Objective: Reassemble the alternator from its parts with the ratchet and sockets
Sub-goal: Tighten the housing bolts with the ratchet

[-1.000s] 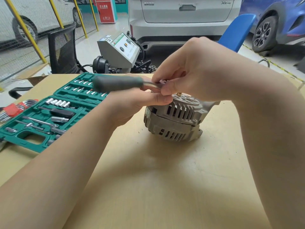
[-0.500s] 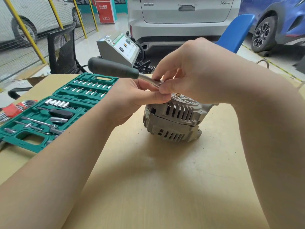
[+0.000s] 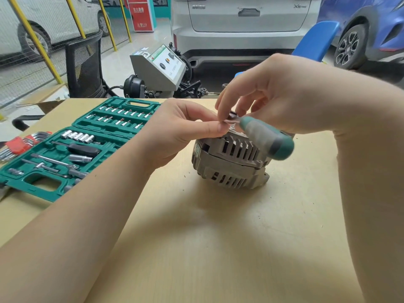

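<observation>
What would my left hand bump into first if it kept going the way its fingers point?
Your left hand points rightward at the ratchet head above the alternator; its fingertips already seem to touch it, then your right hand. Depth is unclear.

auto garage | parked cars [image 3: 240, 22] (indoors) | socket set [image 3: 72, 149] on bench

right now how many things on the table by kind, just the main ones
alternator: 1
green socket case: 1
ratchet: 1, held over the alternator
hex key set: 1
total: 4
</observation>
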